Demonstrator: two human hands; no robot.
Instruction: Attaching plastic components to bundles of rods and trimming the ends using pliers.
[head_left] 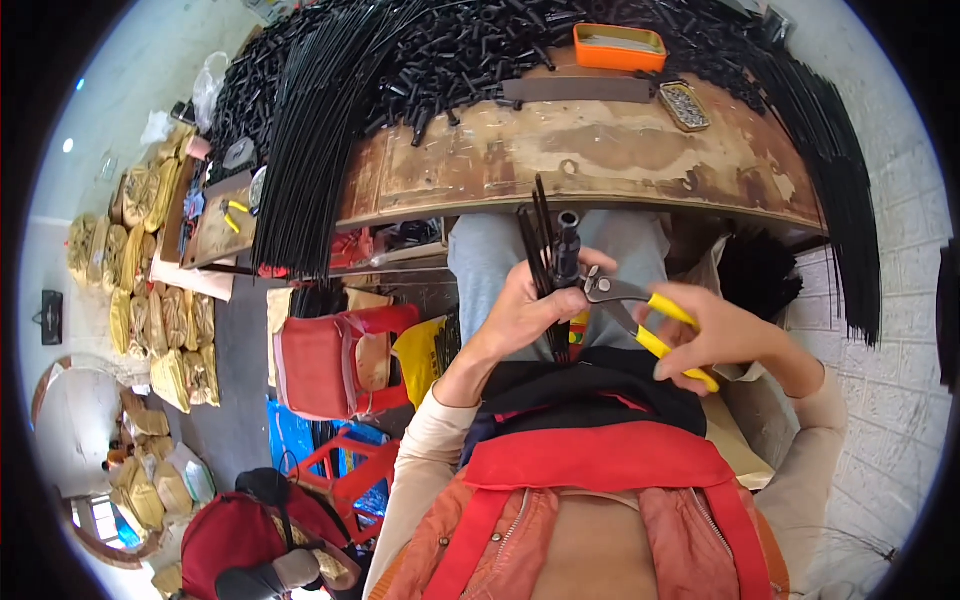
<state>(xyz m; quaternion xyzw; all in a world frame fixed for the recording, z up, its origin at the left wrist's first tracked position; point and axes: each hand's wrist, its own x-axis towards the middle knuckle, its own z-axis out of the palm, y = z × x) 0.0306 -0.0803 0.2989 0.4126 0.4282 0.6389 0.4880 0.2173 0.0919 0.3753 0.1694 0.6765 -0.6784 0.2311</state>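
Several thin black rods [540, 215] and a black tubular piece [567, 250] are gripped together in my left hand [528, 312], above my lap and just off the table's front edge. The tube stands with its open end up. My right hand [718, 328] is closed round the yellow handles of a pair of pliers [672, 309], which are spread apart. Their metal jaws reach the side of the tube, beside my left thumb. What lies between the jaws is too small to make out.
On the wooden table [600, 165] lie a heap of black tubular pieces [450, 75], an orange box [620, 60], a flat bar [578, 90] and a small tray [684, 107] of metal bits. Long black rods [315, 150] overhang its left edge. A red chair [320, 370] stands left.
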